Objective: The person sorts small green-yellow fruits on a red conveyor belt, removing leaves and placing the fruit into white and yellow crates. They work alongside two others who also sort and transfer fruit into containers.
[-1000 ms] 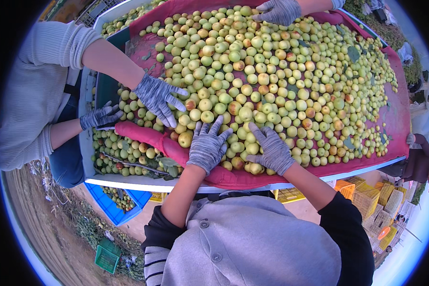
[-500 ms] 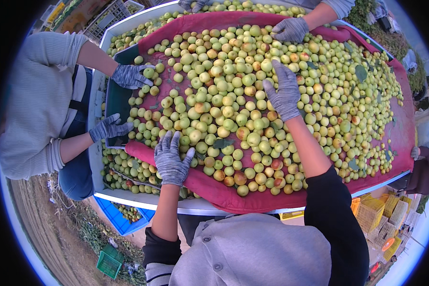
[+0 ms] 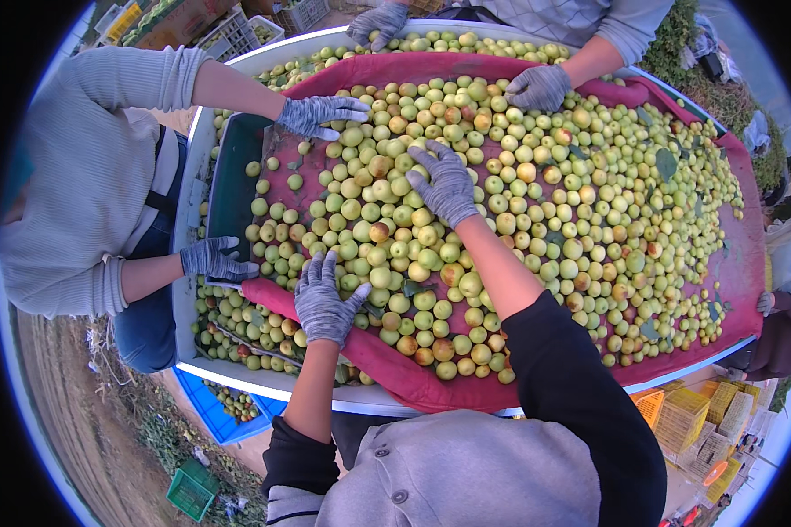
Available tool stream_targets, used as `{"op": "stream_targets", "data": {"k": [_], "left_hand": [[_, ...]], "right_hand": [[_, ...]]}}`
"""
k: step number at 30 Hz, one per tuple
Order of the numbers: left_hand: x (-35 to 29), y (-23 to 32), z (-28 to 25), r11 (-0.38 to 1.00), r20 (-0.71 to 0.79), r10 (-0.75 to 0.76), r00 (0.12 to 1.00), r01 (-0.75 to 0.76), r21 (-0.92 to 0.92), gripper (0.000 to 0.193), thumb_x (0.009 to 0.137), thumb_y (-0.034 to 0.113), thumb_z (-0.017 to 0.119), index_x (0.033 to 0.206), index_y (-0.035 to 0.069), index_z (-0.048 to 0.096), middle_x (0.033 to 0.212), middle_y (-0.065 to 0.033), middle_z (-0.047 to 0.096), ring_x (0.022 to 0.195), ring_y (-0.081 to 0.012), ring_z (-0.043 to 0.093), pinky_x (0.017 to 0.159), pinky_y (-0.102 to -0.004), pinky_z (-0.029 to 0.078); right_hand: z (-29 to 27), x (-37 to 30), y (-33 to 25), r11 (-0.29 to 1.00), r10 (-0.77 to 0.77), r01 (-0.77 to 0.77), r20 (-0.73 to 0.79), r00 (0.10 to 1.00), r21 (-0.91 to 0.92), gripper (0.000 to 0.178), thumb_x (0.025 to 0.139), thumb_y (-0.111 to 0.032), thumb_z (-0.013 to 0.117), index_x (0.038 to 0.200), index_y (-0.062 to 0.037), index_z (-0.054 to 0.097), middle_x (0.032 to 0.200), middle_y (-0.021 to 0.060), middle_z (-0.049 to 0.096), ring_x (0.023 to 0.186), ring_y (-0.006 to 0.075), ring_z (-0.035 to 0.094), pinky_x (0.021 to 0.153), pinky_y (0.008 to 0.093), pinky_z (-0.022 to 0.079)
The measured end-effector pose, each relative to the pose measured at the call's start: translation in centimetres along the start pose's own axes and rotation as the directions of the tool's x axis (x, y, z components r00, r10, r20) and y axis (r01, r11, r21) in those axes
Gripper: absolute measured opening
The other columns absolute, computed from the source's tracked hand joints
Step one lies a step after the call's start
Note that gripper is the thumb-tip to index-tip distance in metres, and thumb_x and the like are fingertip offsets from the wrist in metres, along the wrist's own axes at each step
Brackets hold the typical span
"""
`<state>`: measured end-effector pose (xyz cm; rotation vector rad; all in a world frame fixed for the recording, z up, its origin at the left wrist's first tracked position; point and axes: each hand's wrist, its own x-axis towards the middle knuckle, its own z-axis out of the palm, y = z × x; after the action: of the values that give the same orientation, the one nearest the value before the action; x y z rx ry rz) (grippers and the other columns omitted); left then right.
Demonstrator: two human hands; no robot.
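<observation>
Left hand (image 3: 325,303) (gloved) lies flat, fingers spread, on fruit (image 3: 501,202) near the cloth's (image 3: 747,263) front edge; right hand (image 3: 448,184) reaches mid-pile, open.

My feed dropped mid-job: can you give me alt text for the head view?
Both gloved hands lie spread on a heap of small green-yellow fruit on a red cloth: left hand near, right hand farther in. Co-workers' gloved hands work the far and left sides.
</observation>
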<state>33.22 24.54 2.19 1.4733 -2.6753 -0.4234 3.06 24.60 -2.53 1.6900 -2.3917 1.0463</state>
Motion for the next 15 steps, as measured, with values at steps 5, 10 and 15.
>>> {"op": "stream_targets", "data": {"k": [5, 10, 15], "left_hand": [[-0.1, -0.2, 0.2, 1.000, -0.038, 0.012, 0.999, -0.012, 0.010, 0.091, 0.072, 0.059, 0.073, 0.143, 0.009, 0.043, 0.143, -0.0160, 0.045, 0.132, -0.0341, 0.042, 0.109, -0.0470, 0.033], [-0.3, -0.1, 0.2, 1.000, -0.094, 0.026, 0.995, -0.024, 0.015, 0.088, 0.073, 0.053, 0.076, 0.139, 0.006, 0.045, 0.141, -0.0186, 0.046, 0.131, -0.0343, 0.044, 0.109, -0.0459, 0.034], [0.0, -0.4, 0.4, 0.999, -0.119, 0.034, 0.992, -0.034, 0.002, 0.081, 0.076, 0.048, 0.075, 0.139, 0.006, 0.045, 0.141, -0.0163, 0.048, 0.128, -0.0326, 0.047, 0.108, -0.0449, 0.036]], "right_hand": [[1.0, -3.0, -5.9, 0.988, -0.081, 0.043, 0.266, 0.960, 0.146, 0.056, 0.084, -0.047, 0.064, 0.131, -0.0165, 0.057, 0.127, 0.0115, 0.057, 0.116, 0.0308, 0.055, 0.100, 0.0432, 0.044], [-1.3, -2.2, -4.5, 0.924, -0.332, 0.271, 0.217, 0.918, 0.270, 0.048, 0.088, -0.045, 0.060, 0.129, -0.0193, 0.059, 0.125, 0.0119, 0.060, 0.118, 0.0299, 0.055, 0.102, 0.0422, 0.043], [-3.8, 6.7, 6.4, 0.989, 0.120, -0.141, -0.306, 0.945, -0.048, 0.060, 0.083, -0.031, 0.069, 0.132, -0.0040, 0.050, 0.131, 0.0196, 0.054, 0.122, 0.0337, 0.051, 0.106, 0.0417, 0.039]]}}
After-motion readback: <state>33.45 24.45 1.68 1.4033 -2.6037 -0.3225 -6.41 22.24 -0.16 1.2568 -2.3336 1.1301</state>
